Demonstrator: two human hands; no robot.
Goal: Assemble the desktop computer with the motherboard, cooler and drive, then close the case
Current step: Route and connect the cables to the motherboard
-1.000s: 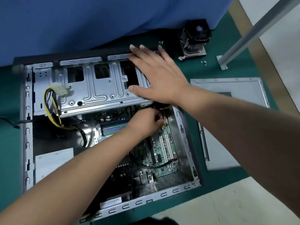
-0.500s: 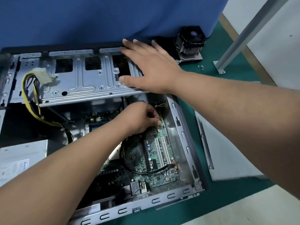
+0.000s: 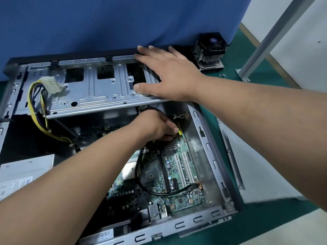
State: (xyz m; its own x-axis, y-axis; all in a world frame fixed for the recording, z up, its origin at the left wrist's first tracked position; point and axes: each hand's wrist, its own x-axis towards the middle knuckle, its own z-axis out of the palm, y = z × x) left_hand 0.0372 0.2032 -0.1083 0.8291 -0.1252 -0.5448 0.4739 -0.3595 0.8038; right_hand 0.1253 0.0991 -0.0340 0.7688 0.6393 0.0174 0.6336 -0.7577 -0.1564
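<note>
Green motherboard (image 3: 178, 175), grey case (image 3: 208, 142), blue cloth (image 3: 106, 23), yellow-black wires (image 3: 38, 110)

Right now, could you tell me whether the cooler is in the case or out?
Out: the cooler stands on the green mat beyond the case.

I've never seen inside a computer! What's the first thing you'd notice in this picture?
First, the open grey metal computer case lying on its side, with a green motherboard full of tiny parts inside. The left hand reaches in and pinches a small yellow connector at the board's far edge, while the right hand rests flat on the silver metal drive cage above. A black cooler fan waits outside by the blue curtain.
</note>
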